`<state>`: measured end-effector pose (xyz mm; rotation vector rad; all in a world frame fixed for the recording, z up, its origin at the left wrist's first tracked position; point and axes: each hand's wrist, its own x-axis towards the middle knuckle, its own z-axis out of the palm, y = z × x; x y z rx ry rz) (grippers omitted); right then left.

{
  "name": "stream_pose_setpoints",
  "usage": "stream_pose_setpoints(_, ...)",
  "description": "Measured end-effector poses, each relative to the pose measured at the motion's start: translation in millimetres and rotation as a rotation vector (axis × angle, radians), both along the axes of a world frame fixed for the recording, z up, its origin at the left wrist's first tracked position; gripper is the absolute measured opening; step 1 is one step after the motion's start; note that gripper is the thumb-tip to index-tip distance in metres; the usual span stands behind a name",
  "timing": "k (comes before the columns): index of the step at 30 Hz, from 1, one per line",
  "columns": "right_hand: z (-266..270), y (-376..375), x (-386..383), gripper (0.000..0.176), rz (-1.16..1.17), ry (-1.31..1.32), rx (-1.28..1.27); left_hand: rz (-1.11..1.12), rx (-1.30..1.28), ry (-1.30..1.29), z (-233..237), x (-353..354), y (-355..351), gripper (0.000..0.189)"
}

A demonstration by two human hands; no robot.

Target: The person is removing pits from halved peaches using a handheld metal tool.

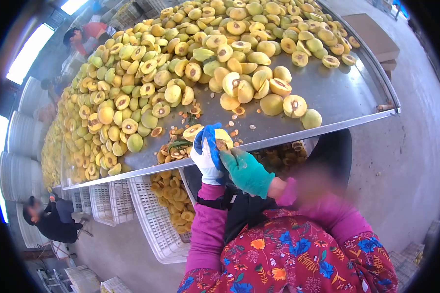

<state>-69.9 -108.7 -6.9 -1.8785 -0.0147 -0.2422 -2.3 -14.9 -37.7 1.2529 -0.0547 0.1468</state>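
Observation:
My left hand (208, 152), in a white and blue glove, is closed around a yellow halved fruit (222, 138) at the table's near edge. Against the fruit's cut face presses my right hand (244, 168), in a green glove with its fingers together; whether it holds a tool is hidden. Just beyond my hands, pits, scraps and a leaf (180, 144) lie on the metal table (259, 122). A large heap of halved yellow-green fruit (156, 73) covers much of the tabletop.
Below the table's edge stands a white crate (156, 219) with fruit halves inside. More white crates (107, 200) are to its left. A seated person (58, 219) is at the lower left, another person (88, 36) at the upper left. Cardboard boxes (371, 39) stand beyond the right edge.

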Motion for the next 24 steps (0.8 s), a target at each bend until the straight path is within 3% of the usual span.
stream_pose_setpoints(2,18.6,-6.5,-5.4,0.037,0.208,0.579,0.490,0.032,0.001,0.017,-2.8,-3.7,1.3,0.032)
stream_pose_setpoints(9,15.0,-13.9,-11.4,0.043,0.358,0.721,0.706,-0.016,0.194,0.040,4.1,-15.8,7.5,0.037)
stream_pose_setpoints(11,20.3,-21.9,-4.6,0.041,0.513,0.946,1.023,-0.047,0.149,0.105,13.1,-18.0,9.4,0.038)
stream_pose_setpoints(12,16.8,-22.4,-3.7,0.041,0.520,0.948,1.026,-0.084,0.102,0.165,15.3,-18.0,11.8,0.039)
stream_pose_setpoints(14,7.4,-19.8,-1.8,0.041,0.885,1.052,1.627,-0.114,0.038,0.221,20.9,-21.5,22.4,0.041)
stream_pose_setpoints(16,16.0,-18.5,-6.2,0.041,0.947,1.070,1.690,0.055,0.679,-0.200,30.0,-34.2,40.6,0.042)
stream_pose_setpoints(18,19.1,-34.6,-2.9,0.041,1.068,0.964,1.673,0.269,-0.110,0.319,46.8,-25.3,53.4,0.041)
stream_pose_setpoints(19,-15.8,-70.7,-22.3,0.040,0.673,1.177,1.665,0.242,0.589,0.351,60.4,-19.1,96.2,0.040)
stream_pose_setpoints(20,-21.1,-70.1,-24.2,0.039,0.627,1.201,1.628,0.195,1.284,0.366,70.6,-16.4,134.6,0.039)
stream_pose_setpoints(22,-49.5,-65.6,-28.5,0.040,0.528,1.413,1.544,0.375,1.740,0.020,57.0,20.7,129.6,0.042)
stream_pose_setpoints(23,-44.2,-60.8,-29.9,0.040,0.525,1.418,1.535,0.386,1.861,0.001,53.4,41.5,103.9,0.048)
stream_pose_setpoints(24,-32.1,-51.3,-29.2,0.040,0.496,1.251,1.224,0.123,2.063,0.223,66.0,57.0,69.1,0.054)
